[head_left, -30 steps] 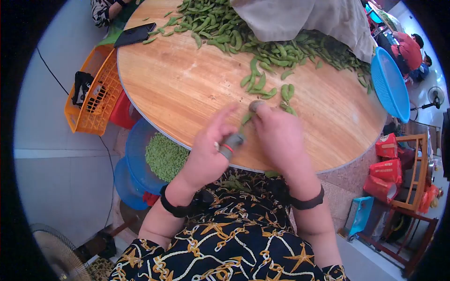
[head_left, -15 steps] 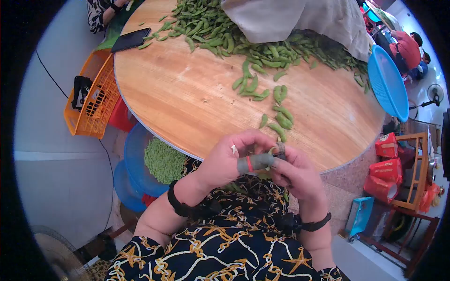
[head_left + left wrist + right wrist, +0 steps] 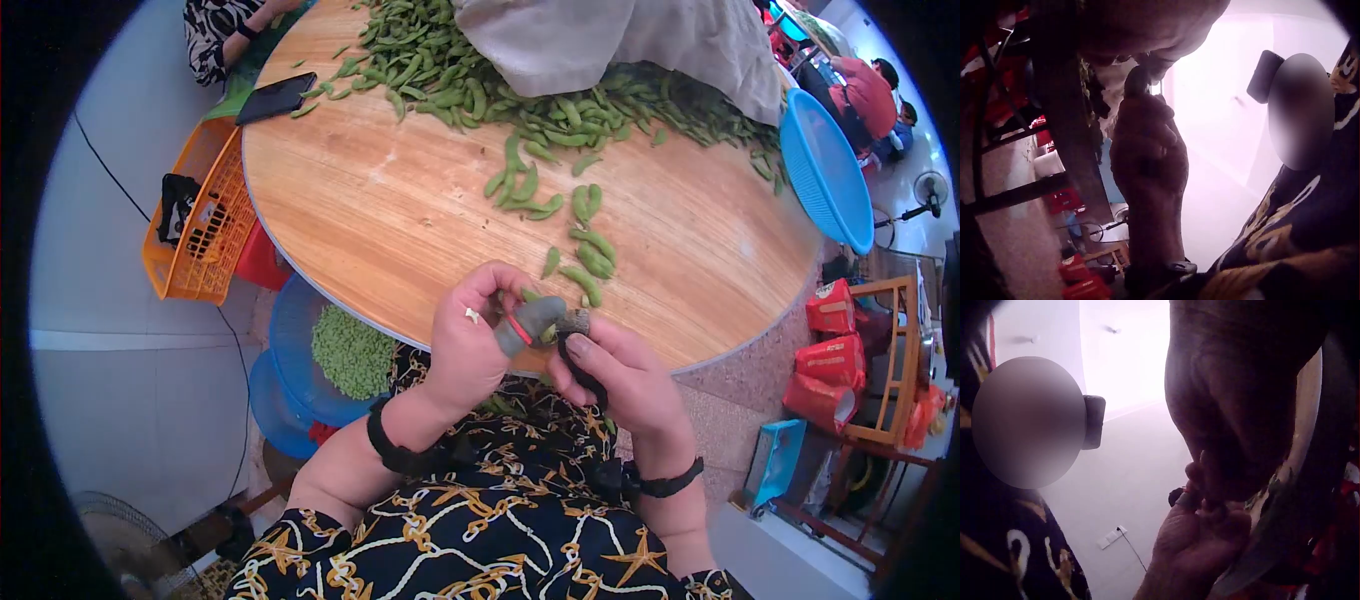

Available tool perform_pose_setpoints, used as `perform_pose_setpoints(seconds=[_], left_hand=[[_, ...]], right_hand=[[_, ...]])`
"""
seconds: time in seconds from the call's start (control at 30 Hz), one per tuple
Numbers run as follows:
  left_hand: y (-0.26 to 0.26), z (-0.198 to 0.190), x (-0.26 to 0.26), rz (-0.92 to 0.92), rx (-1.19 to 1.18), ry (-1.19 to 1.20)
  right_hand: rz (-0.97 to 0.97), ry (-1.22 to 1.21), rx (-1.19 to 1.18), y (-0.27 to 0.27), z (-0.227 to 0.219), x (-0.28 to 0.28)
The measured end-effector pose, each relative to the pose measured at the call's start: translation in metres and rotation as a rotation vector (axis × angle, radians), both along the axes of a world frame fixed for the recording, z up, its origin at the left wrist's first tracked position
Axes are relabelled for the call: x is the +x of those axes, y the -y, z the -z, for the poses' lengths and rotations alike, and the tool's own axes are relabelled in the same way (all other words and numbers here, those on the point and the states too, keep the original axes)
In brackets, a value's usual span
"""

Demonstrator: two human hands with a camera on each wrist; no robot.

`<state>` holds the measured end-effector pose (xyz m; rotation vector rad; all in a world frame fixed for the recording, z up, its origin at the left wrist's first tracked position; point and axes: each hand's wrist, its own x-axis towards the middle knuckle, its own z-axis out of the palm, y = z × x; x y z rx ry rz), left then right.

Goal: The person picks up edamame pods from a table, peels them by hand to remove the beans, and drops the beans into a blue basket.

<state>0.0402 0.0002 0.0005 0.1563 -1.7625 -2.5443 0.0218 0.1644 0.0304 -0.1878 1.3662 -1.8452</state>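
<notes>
My left hand [image 3: 468, 335] pinches a green edamame pod [image 3: 530, 296] over the table's near edge. Its thumb wears a grey cover [image 3: 541, 314] with a red band, and a pale scrap sticks near the thumb's base. The fingers of my right hand [image 3: 632, 378] are curled at the pod's other end, and a ridged grey cover [image 3: 575, 321] sits on a fingertip. A dark strip [image 3: 582, 368] shows under the right thumb. Both wrist views are dim; the left hand [image 3: 1204, 540] meets the right fingertips there, the pod mostly hidden.
Several loose pods [image 3: 594, 252] lie just beyond the hands on the round wooden table [image 3: 380, 210]. Behind them is a pod heap [image 3: 430, 60], partly under a grey cloth [image 3: 640, 45]. Shelled beans [image 3: 350, 350] fill a blue basin [image 3: 290, 325] below left. A phone [image 3: 275, 98] lies at left.
Both hands have drawn back from the loose pods to the table's near edge, bringing a pod between them. Since half a second ago, the right hand has turned slightly and the fingertips have shifted.
</notes>
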Motion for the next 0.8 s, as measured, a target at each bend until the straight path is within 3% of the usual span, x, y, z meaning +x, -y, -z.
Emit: perform_pose_setpoints(seconds=[0.17,0.27,0.33,0.37,0.43,0.47,0.53,0.67,0.73,0.8], left_hand=[[-0.001,0.006,-0.003,-0.079,-0.155,-0.09],[-0.002,0.001,-0.005,-0.088,-0.145,-0.059],[0.001,0.001,-0.007,0.087,-0.118,-0.131],[0.003,0.0,-0.01,0.085,-0.116,-0.134],[0.008,-0.003,-0.015,0.27,-0.036,-0.239],[0.01,-0.003,-0.018,0.266,-0.033,-0.24],[0.015,-0.002,-0.02,0.485,0.315,-0.206],[0.013,0.0,-0.021,0.492,0.487,-0.11],[0.005,-0.001,-0.017,0.283,0.425,0.06],[0.001,-0.008,-0.015,0.25,0.355,0.069]], right_hand=[[0.009,0.087,-0.053,0.0,0.001,-0.002],[0.001,-0.008,0.064,0.004,0.004,-0.002],[0.081,-0.074,0.056,0.007,0.003,-0.001],[0.079,-0.078,0.058,0.007,0.003,-0.002],[0.104,0.142,-0.084,0.007,0.003,-0.003],[0.101,0.14,-0.081,0.007,0.003,-0.003],[0.034,0.413,-0.329,0.006,0.004,-0.003],[0.026,0.487,-0.415,0.006,0.006,-0.005],[0.093,0.208,-0.233,0.009,0.005,-0.007],[0.077,0.15,-0.183,0.008,0.001,-0.007]])
